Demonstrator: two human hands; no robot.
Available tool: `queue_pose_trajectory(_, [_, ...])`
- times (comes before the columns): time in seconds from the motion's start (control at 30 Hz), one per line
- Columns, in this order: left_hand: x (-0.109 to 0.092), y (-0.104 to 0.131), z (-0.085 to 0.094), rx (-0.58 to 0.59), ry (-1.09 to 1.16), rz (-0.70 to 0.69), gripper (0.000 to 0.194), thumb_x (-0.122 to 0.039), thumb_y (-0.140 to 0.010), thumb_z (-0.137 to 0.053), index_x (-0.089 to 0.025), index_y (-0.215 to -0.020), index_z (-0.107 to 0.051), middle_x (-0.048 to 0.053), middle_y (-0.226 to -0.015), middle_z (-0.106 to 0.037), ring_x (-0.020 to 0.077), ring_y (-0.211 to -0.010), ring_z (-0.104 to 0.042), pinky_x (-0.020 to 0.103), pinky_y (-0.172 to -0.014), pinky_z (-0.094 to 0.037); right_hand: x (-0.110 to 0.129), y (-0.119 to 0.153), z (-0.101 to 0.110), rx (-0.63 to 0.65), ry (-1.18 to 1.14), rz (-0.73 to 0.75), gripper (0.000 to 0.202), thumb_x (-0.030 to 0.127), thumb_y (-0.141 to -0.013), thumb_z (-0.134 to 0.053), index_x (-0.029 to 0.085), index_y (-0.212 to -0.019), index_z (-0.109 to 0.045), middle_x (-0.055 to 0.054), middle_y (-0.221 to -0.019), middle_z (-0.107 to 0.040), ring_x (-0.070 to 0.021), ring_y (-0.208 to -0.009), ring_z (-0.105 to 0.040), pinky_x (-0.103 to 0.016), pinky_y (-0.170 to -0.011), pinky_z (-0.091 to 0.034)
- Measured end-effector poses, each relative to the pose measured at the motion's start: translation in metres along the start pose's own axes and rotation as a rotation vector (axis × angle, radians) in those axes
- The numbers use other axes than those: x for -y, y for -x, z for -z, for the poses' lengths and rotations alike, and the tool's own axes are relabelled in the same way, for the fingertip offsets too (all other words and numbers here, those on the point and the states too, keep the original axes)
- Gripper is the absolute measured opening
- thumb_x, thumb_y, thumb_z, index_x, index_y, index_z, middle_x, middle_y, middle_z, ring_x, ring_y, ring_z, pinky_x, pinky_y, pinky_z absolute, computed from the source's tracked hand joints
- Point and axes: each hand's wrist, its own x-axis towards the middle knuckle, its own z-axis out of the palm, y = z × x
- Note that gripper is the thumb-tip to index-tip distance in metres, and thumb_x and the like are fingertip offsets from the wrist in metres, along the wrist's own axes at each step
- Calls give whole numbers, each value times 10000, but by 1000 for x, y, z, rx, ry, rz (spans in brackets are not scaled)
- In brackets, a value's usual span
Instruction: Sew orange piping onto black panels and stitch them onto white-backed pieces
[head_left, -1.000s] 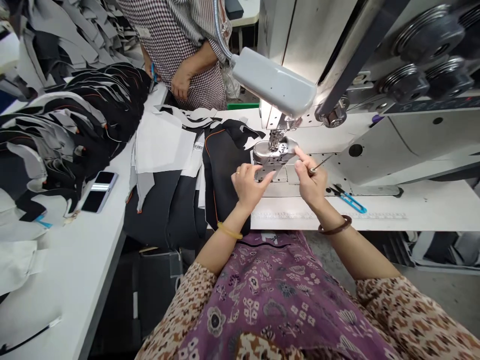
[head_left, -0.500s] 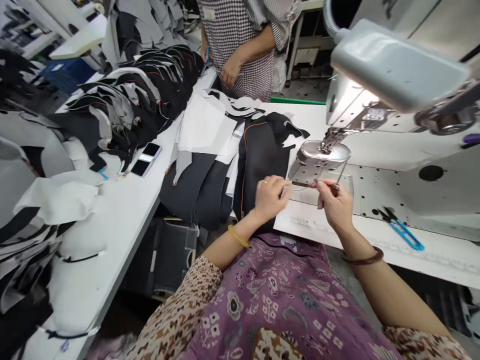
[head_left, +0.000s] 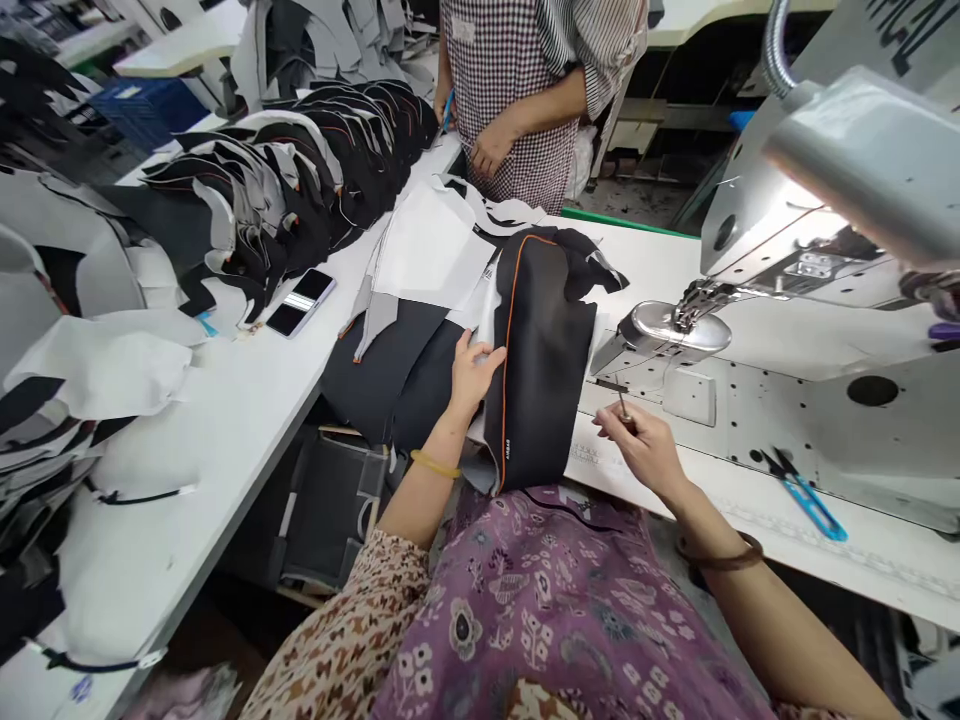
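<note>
My left hand (head_left: 474, 375) is at the left edge of a black panel (head_left: 547, 370) with orange piping and a small "AIRBAG" label. Its thumb lies by the piping and the index finger points away from me; the other fingers are partly hidden at the fabric, which it seems to grip. In my right hand (head_left: 641, 440) is a small tool (head_left: 624, 408) with a thin metal shaft pointing up and a brownish handle mostly covered by fingers. This hand is just in front of the sewing machine's metal post bed (head_left: 660, 335), apart from the panel.
Blue thread snips (head_left: 806, 495) lie on the right of the machine table. More black panels (head_left: 382, 370) and white pieces (head_left: 427, 250) lie left. A phone (head_left: 301, 302) rests on the side table near stacked covers (head_left: 300, 170). A co-worker (head_left: 510, 110) stands opposite with blue-handled scissors.
My left hand has moved left from the machine's post to the panel's edge. The panel sits nearer to me, its label showing. My right hand has drawn down and left, still with the tool.
</note>
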Motion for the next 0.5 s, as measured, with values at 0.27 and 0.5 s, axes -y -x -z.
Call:
queue_pose_trajectory(0.27, [-46,58,-17,-57,285,-135,218,-273,-764,-602,-181,-617,-470,-50,-650,-435,90,-661,-464,203,-695,-384,60,-32,-16,-60,-173,-24,492,607,-769,-474,157,-947,-562,-56,-860,-634,-82,-478,-473,-253,-503,-416])
queue_pose_trajectory(0.5, [-42,117,-46,195,492,-161,146,-309,-844,-528,-199,-927,-574,62,-1034,-575,146,-903,-559,247,-754,-438,58,-32,8,-151,182,170,352,284,-721,-508,119,-1004,-637,-54,-746,-605,-141,-668,-543,-270,-653,-430])
